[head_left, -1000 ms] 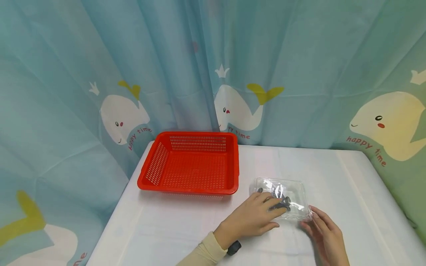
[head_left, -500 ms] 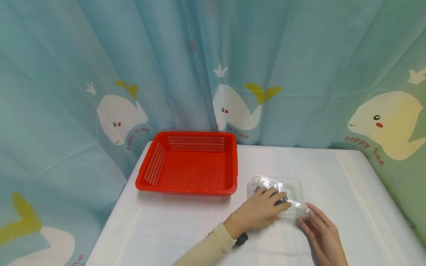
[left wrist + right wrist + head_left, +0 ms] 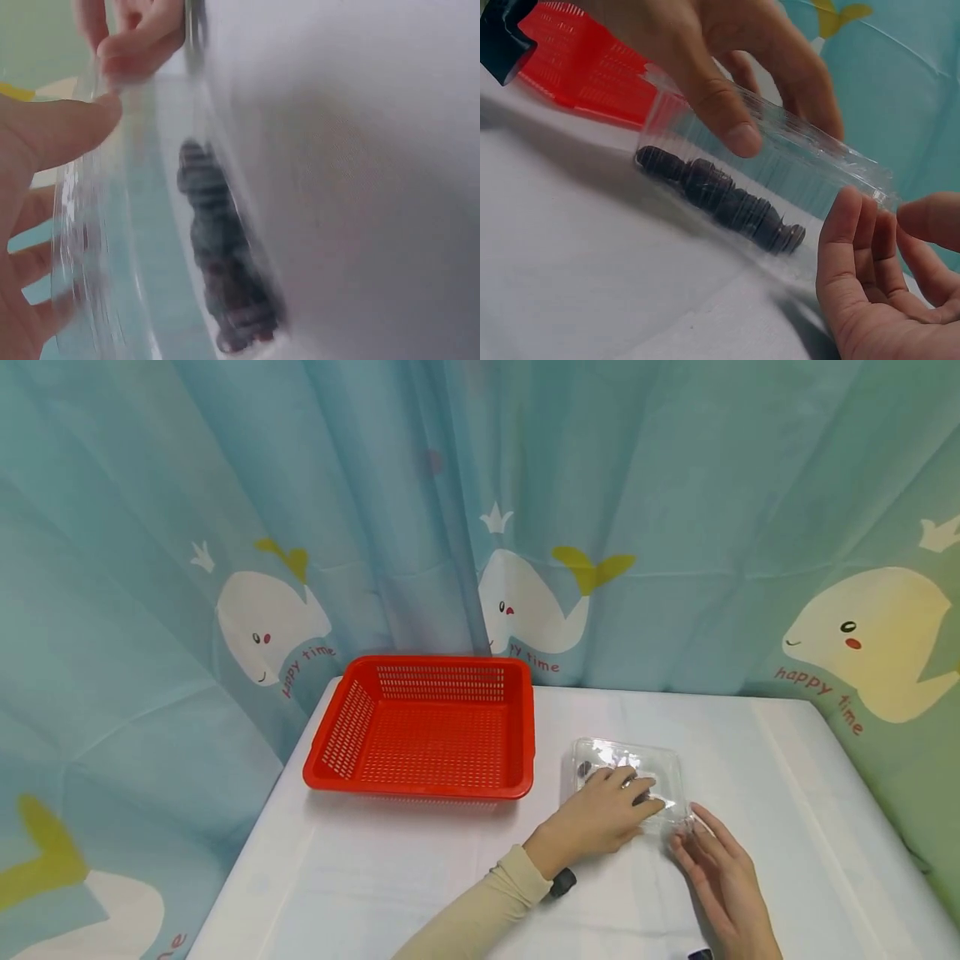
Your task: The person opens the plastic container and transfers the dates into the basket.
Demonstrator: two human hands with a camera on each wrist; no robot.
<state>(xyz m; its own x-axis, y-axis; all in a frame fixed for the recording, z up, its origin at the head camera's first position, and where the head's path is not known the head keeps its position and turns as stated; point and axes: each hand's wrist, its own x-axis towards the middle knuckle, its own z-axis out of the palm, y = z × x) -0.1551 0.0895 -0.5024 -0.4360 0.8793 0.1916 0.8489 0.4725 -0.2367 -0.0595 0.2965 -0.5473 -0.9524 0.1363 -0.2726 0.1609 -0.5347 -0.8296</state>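
Observation:
A clear plastic clamshell box stands on the white-covered table, right of the middle in the head view. Dark round fruits, much like blueberries, lie along its bottom. My left hand rests over the lid with its fingers spread, and its thumb hangs at the near rim. At the near right corner, my right hand pinches the rim between thumb and fingers, as the right wrist view shows. The lid lies over the box; part of it is hidden under the left hand.
A red plastic basket with slotted walls sits at the back left of the table. Behind it hangs a blue-green curtain with printed whales. A dark band shows at the left wrist.
The box and both hands have shifted slightly away from the body. The left hand has slid a little to the right over the lid, while the right hand stays at the corner.

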